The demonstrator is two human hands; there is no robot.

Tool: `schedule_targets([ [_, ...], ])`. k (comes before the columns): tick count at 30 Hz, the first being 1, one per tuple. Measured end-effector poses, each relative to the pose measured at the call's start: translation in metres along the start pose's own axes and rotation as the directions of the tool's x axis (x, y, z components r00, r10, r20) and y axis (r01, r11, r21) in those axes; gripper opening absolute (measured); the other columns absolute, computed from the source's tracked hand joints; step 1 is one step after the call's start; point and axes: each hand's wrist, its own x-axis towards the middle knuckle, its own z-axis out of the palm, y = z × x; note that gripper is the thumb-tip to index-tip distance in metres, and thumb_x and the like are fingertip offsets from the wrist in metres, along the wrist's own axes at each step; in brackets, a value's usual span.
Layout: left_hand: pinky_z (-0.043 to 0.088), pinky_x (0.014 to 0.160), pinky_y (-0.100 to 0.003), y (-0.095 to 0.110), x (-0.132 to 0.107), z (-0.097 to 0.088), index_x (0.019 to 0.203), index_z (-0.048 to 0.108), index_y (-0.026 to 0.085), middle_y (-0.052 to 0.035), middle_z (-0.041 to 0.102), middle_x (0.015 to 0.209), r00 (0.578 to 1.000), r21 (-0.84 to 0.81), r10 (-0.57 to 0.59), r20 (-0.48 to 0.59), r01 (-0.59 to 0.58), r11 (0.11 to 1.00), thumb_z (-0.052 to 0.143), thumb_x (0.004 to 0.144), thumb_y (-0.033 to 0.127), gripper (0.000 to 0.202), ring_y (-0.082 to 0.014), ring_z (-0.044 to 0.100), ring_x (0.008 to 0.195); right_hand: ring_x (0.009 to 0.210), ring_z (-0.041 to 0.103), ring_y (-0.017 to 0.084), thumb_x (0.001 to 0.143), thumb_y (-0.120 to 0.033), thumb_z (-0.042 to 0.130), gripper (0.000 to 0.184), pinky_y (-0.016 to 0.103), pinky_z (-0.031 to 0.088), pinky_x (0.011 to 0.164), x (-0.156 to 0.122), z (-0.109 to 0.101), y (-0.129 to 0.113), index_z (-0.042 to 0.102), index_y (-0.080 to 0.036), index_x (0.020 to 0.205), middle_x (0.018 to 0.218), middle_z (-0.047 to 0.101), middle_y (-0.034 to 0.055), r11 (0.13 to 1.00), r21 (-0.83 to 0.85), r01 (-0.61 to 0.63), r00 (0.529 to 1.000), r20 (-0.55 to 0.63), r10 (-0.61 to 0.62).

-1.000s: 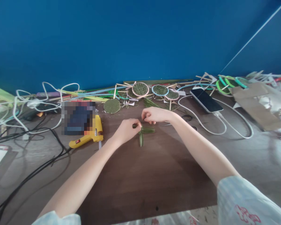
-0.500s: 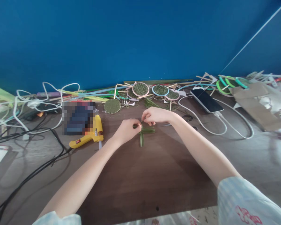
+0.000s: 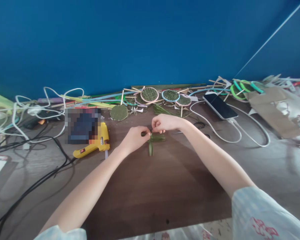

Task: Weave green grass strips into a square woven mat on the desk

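Observation:
Crossed green leaf strips (image 3: 153,141) lie on the dark brown board (image 3: 155,186) in the middle of the view. My left hand (image 3: 135,138) pinches the strips at their left end, fingers closed. My right hand (image 3: 165,122) is closed just above the crossing, its fingertips pinching down on a strip. One strip points toward me, another runs to the right.
A yellow glue gun (image 3: 95,145) lies left of my hands beside a blurred patch. Round woven leaf fans (image 3: 150,95) and sticks lie by the blue wall. A phone (image 3: 220,106) on a white cable sits right. Cables tangle at left; cardboard (image 3: 272,110) at far right.
Both hands stay on the leaf strips; the fingers have shifted only slightly. The view has tipped a little.

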Motion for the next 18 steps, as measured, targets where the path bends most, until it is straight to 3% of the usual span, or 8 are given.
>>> schedule_targets([
  [5,0.042,0.071,-0.025,0.0006,-0.0005,-0.001,0.077,0.066,0.017,-0.0021,0.069,0.082,1.0,-0.01,0.008,-0.001,-0.008,1.0,0.047,0.074,0.021,0.02,-0.0161,0.06,0.075,0.058,0.048,0.009,0.062,-0.028,0.062,0.014,0.022,0.035,0.054,-0.0035,-0.0043,-0.0024,0.056,-0.017,0.067,0.064,0.058,-0.0016,0.993,-0.082,0.084,0.996,0.033,-0.081],
  [12,0.041,0.067,-0.024,-0.0023,0.0006,-0.0006,0.075,0.065,0.017,-0.0009,0.068,0.076,1.0,-0.04,0.019,0.003,-0.019,0.999,0.045,0.074,0.022,0.021,-0.015,0.059,0.071,0.058,0.049,0.01,0.061,-0.027,0.062,0.012,0.022,0.034,0.054,-0.005,-0.0044,-0.0056,0.058,-0.017,0.066,0.065,0.059,-0.0017,0.984,-0.169,0.052,0.998,0.042,-0.045],
  [18,0.042,0.071,-0.025,-0.005,0.0022,0.0007,0.078,0.066,0.017,-0.0018,0.069,0.082,1.0,-0.038,0.022,-0.004,-0.023,0.999,0.045,0.075,0.024,0.022,-0.0161,0.06,0.075,0.058,0.05,0.01,0.061,-0.025,0.059,0.01,0.022,0.033,0.052,-0.0064,-0.0021,-0.0059,0.058,-0.017,0.067,0.065,0.06,-0.0006,0.971,-0.238,-0.032,0.996,-0.094,0.01],
])
